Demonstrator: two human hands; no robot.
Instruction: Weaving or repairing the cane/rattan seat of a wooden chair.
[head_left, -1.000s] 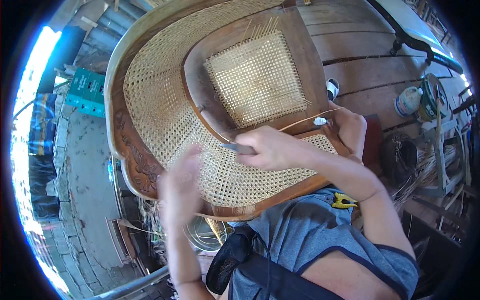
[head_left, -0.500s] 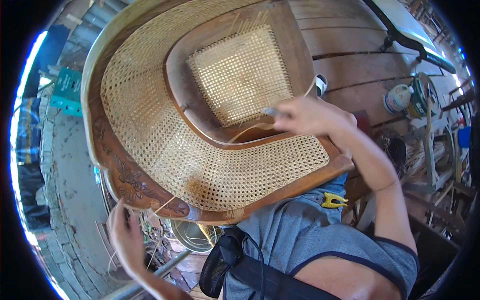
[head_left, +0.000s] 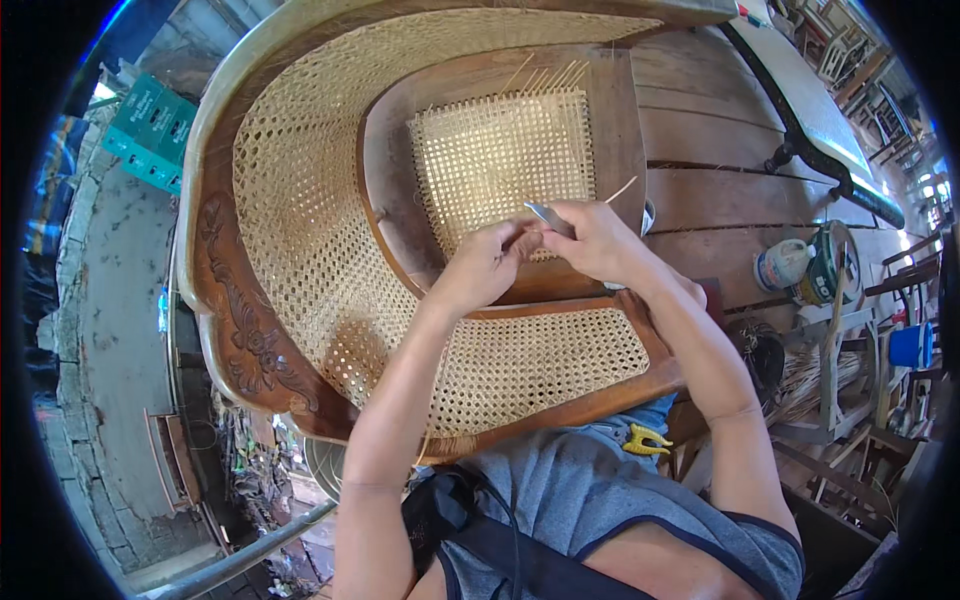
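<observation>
A curved wooden armchair with woven cane in its back and arms lies across my lap, its carved frame (head_left: 250, 345) toward the left. Over the front part of the square cane seat (head_left: 500, 140), my two hands meet. A small flat grey blade (head_left: 550, 220) is gripped in my right hand (head_left: 605, 245), pointing up and left. A pale cane strip (head_left: 621, 188) sticks up behind that hand. My left hand (head_left: 480, 265) is pinched closed against the right fingertips; what it holds is hidden. Loose cane ends (head_left: 555, 76) stand out along the seat's far edge.
Yellow-handled pliers (head_left: 646, 440) rest by my lap. To the right are a white jug (head_left: 783, 265), a dark green bucket (head_left: 828, 262) and a dark bench frame (head_left: 800, 150) on plank flooring. A green crate (head_left: 152, 135) stands at far left; a metal rail (head_left: 240, 560) runs lower left.
My left hand has come from the chair's lower left edge up to my right hand over the seat. The right hand stays near its place with the blade. The view has shifted slightly.
</observation>
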